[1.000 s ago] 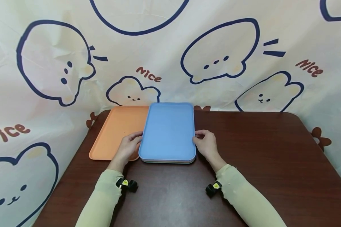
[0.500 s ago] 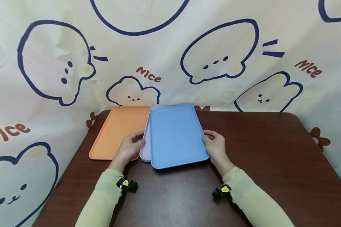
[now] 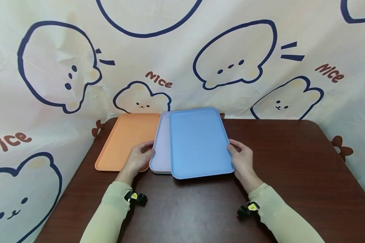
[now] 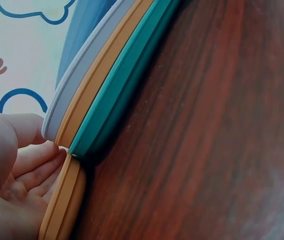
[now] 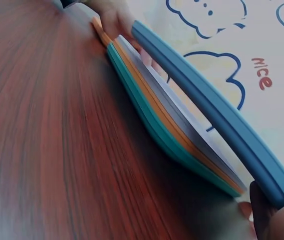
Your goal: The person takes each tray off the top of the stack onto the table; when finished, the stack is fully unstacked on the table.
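A light blue tray (image 3: pixel 200 145) is gripped at its right edge by my right hand (image 3: pixel 244 158). In the right wrist view the blue tray (image 5: pixel 211 107) tilts above a stack with a gap beneath it. The lavender tray (image 3: pixel 162 145) tops that stack; under it come an orange tray (image 4: pixel 94 75) and a teal tray (image 4: pixel 119 95), seen in the left wrist view. At the stack's left side, my left hand (image 3: pixel 137 157) touches the edge with thumb and fingertips. Below this hand lies a separate orange tray (image 3: pixel 130 135), partly under the stack's left side.
All the trays are on a dark brown wooden table (image 3: pixel 280 162), near its far edge. Behind it hangs a pale cloth (image 3: pixel 182 67) printed with cartoon bears. Dark wrist cameras (image 3: pixel 244 211) are strapped over both sleeves.
My right hand has drawn the blue tray rightward off the stack and turned it slightly, uncovering the lavender tray. My left hand has stayed at the stack's left edge.
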Tool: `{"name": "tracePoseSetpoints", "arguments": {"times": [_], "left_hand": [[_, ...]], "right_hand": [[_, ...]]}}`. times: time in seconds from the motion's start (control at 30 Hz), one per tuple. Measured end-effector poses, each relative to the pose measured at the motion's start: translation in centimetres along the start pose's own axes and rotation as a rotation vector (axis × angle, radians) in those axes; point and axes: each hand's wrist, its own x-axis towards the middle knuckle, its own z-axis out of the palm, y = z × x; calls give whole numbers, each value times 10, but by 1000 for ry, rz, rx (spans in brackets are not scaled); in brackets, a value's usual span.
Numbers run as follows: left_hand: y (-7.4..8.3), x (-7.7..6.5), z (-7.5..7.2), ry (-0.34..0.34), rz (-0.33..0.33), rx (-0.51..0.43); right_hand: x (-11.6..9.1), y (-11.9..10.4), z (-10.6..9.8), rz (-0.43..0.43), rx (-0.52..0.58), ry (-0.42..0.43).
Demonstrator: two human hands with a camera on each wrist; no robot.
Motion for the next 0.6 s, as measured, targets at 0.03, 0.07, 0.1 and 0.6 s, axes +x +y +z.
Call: {"name": "tracePoseSetpoints", "arguments": {"times": [0.03,0.07,0.1,0.6], "left_hand": [[0,0,0,2,0,-1],[1,0,0,3,2,-1],[1,0,0,5,4,-4],[0,-1,1,3,54,41]], "right_hand": [[0,0,-4,6,0,10],[1,0,-9,12,-1,19],[2,0,-13,19,-2,28],[11,4,-83,89,-48,131]]}}
